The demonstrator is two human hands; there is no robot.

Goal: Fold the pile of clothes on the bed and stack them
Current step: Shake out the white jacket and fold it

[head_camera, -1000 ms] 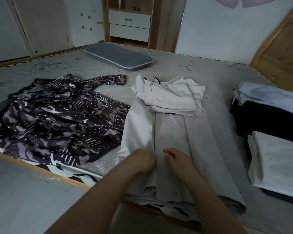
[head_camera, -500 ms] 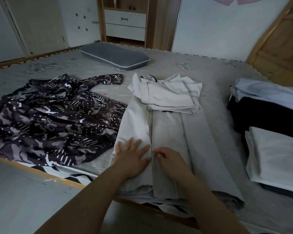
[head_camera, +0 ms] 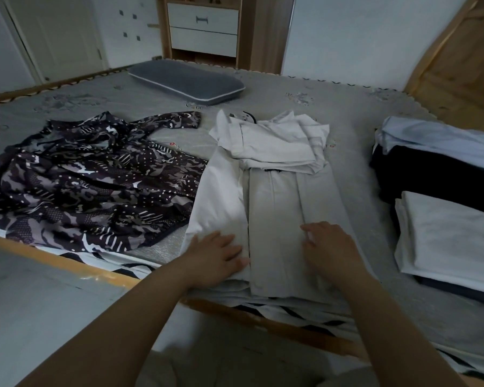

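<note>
Head view: left hand point(head_camera: 217, 256) and right hand point(head_camera: 330, 248) press the pale garment point(head_camera: 274, 219).

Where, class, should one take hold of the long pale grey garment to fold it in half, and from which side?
Grip the pale grey garment at its near hem, by the bed's edge, one hand per corner. It lies flat in a narrow strip running away from the person, so lifting the near end towards the far end probably halves it.

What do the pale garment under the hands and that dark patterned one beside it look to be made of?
Pale garment: seemingly a matte woven cloth, perhaps cotton, since it holds crisp lengthwise folds. Patterned garment: apparently a thinner, slinkier fabric, possibly synthetic, with a printed camouflage-and-dots design; it lies in soft rumples with a faint sheen. Neither is certain in this dim light.
</note>
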